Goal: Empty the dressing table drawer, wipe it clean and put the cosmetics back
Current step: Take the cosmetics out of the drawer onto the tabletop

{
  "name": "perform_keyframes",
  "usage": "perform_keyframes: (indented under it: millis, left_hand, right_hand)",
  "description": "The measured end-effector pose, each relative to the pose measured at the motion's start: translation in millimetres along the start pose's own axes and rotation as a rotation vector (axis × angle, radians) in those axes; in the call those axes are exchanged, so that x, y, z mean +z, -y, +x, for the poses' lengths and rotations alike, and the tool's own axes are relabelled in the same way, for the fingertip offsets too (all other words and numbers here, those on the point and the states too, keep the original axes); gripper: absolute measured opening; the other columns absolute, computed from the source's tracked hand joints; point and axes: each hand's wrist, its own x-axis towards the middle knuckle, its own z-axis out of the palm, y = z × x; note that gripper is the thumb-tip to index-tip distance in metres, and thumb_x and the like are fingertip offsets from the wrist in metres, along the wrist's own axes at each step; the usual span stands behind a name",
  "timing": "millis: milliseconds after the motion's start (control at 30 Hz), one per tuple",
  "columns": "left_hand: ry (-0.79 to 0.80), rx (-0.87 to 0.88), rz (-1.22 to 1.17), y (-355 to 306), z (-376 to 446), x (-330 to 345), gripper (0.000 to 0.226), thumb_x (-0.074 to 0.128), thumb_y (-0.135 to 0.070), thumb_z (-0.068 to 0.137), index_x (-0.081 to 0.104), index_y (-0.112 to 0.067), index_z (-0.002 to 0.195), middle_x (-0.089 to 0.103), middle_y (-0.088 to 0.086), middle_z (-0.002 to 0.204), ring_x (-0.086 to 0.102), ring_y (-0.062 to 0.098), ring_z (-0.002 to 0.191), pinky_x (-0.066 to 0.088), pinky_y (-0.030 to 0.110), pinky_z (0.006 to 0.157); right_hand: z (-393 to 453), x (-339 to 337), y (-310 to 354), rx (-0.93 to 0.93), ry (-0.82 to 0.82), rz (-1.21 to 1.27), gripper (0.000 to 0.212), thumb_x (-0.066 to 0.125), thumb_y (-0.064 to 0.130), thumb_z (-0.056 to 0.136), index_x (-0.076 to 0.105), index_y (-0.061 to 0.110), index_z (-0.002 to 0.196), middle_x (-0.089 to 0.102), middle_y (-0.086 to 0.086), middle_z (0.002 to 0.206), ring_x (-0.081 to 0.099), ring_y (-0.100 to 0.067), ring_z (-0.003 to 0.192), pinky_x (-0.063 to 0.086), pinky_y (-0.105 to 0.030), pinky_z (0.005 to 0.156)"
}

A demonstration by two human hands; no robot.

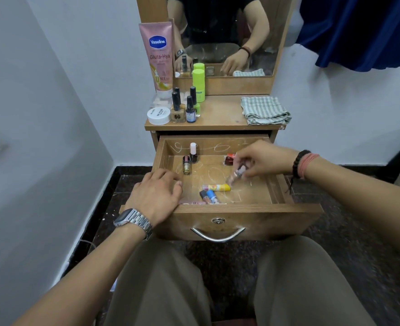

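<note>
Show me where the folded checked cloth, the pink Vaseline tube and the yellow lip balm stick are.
folded checked cloth [264, 110], head view, middle of its top fold.
pink Vaseline tube [159, 57], head view, front label below the logo.
yellow lip balm stick [215, 187], head view, middle of its barrel, lying in the drawer.

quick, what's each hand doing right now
Left hand: open, resting on the drawer front-left corner, holding nothing.
Right hand: pinching a small blurred cosmetic tube over the drawer.
</note>
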Motion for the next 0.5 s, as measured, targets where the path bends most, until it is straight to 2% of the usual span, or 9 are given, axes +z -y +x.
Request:
perform_keyframes:
  millis: [100, 167, 233, 333, 433, 500]
  left_hand:
    - [0.001, 0.000, 0.008, 1, 1, 1, 0.038, 0.031, -0.043, 0.096, 0.052, -0.030, 0.125, 0.046, -0.009, 0.134, 0.042, 0.019, 0.123, 0.041, 0.040, 0.097]
    - [-0.005, 0.002, 0.015, 1, 1, 2, 0.038, 0.031, -0.044, 0.096, 0.051, -0.030, 0.125, 0.046, -0.009, 0.134, 0.043, 0.018, 0.122, 0.042, 0.040, 0.096]
    - [-0.004, 0.004, 0.022, 1, 2, 2, 0.039, 0.030, -0.044, 0.096, 0.051, -0.031, 0.125, 0.045, -0.009, 0.134, 0.042, 0.018, 0.123, 0.042, 0.040, 0.096]
    - [-0.003, 0.008, 0.021, 2, 3, 3, 0.039, 0.029, -0.045, 0.096, 0.050, -0.031, 0.126, 0.044, -0.010, 0.135, 0.041, 0.016, 0.124, 0.041, 0.040, 0.097]
    - [-0.006, 0.009, 0.018, 3, 3, 4, 0.039, 0.029, -0.046, 0.096, 0.049, -0.033, 0.125, 0.044, -0.010, 0.135, 0.041, 0.015, 0.123, 0.042, 0.040, 0.096]
    - [-0.012, 0.010, 0.017, 3, 3, 4, 0.038, 0.029, -0.046, 0.096, 0.049, -0.034, 0.125, 0.045, -0.011, 0.133, 0.041, 0.014, 0.123, 0.042, 0.039, 0.096]
  right_hand:
    - [2, -31, 5, 0.073, -0.210, 0.300, 0.020, 0.078, 0.023, 0.077, 0.071, 0.023, 0.096, 0.064, 0.006, 0.077, 0.056, -0.006, 0.069, 0.044, -0.020, 0.064]
    - [10, -51, 8, 0.110, -0.339, 0.451, 0.021, 0.078, 0.020, 0.079, 0.071, 0.017, 0.098, 0.065, 0.008, 0.080, 0.059, -0.003, 0.072, 0.049, -0.017, 0.068]
    - [22, -66, 11, 0.116, -0.416, 0.576, 0.020, 0.077, 0.014, 0.080, 0.070, 0.008, 0.098, 0.069, 0.004, 0.084, 0.061, 0.002, 0.069, 0.048, -0.009, 0.063]
    - [50, -80, 10, 0.148, -0.516, 0.623, 0.021, 0.077, 0.013, 0.079, 0.070, 0.008, 0.098, 0.072, -0.008, 0.091, 0.061, -0.008, 0.074, 0.050, -0.017, 0.061]
    - [84, -86, 2, 0.223, -0.640, 0.588, 0.028, 0.081, 0.016, 0.071, 0.067, 0.015, 0.096, 0.072, -0.009, 0.091, 0.061, -0.012, 0.076, 0.055, -0.031, 0.070]
    - [103, -89, -4, 0.285, -0.716, 0.601, 0.037, 0.084, 0.017, 0.065, 0.062, 0.019, 0.094, 0.067, -0.001, 0.086, 0.058, -0.009, 0.073, 0.051, -0.022, 0.066]
